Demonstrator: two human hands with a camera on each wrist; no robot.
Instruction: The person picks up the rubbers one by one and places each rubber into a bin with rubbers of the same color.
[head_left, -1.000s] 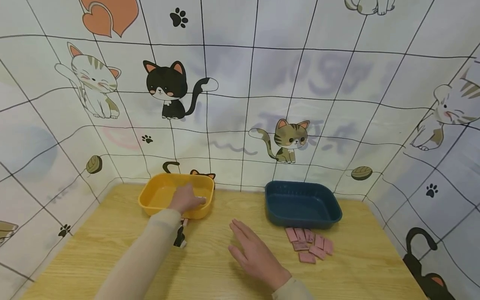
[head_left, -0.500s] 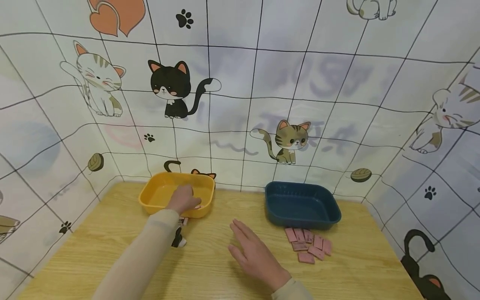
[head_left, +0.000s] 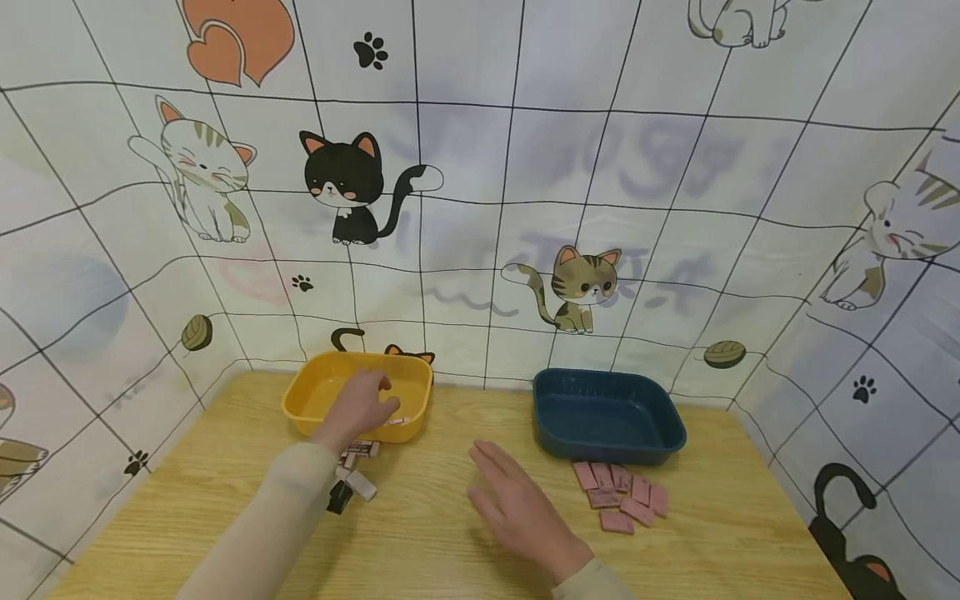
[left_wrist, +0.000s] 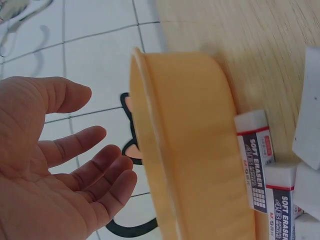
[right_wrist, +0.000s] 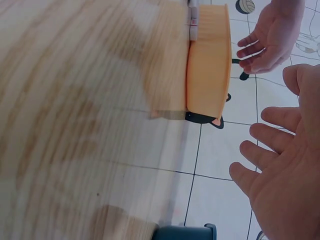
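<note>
My left hand (head_left: 362, 408) is over the yellow bin (head_left: 307, 396), its fingers loosely bent with nothing between them. Inside that bin lies a small white eraser (head_left: 397, 422), just below the fingertips. Several erasers lie in front of the bin, partly hidden by my sleeve: a boxed one (head_left: 363, 449), a white one (head_left: 361, 484) and a dark one (head_left: 340, 497). Printed sleeves reading "SOFT ERASER 4B" wrap an eraser (left_wrist: 256, 165) in the left wrist view. My right hand (head_left: 525, 512) hovers over the table with fingers extended, holding nothing.
A dark blue bin (head_left: 547, 442) stands at the back right of the wooden table (head_left: 450, 492). Several flat pink pieces (head_left: 617, 522) lie in front of it. A cat-print cloth (head_left: 465, 225) hangs behind and along both sides.
The white eraser that was at my left fingertips now lies in the yellow bin, apart from them. My left hand has drawn back slightly, uncovering more erasers. The right hand has hardly moved.
</note>
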